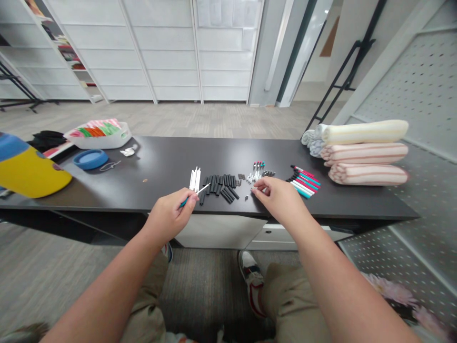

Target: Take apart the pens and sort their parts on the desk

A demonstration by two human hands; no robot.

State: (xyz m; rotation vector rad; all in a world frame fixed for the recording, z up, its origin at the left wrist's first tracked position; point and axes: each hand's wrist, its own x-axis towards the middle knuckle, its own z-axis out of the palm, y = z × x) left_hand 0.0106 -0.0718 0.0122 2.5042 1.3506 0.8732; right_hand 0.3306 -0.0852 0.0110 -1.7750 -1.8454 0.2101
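My left hand [170,212] is closed around a teal pen barrel [183,202], from which a thin white refill [204,188] points up to the right. Under that tip lie white refills [194,179] and several black tubes [214,184]. My right hand [280,197] pinches at the table's front part; a tiny piece at its fingertips is too small to name. Small clear and metal pen parts [254,176] lie just beyond those fingers. One small silvery part [246,197] sits alone to their left. Right of this hand lies a row of pink, white and teal pens [305,181] with black ends.
Rolled striped towels [367,155] are stacked at the dark table's [160,157] right end. At the left stand a yellow and blue container [32,166], a blue lid [90,159] and a white tray [121,136] of colourful items. A white pegboard [410,95] borders the right.
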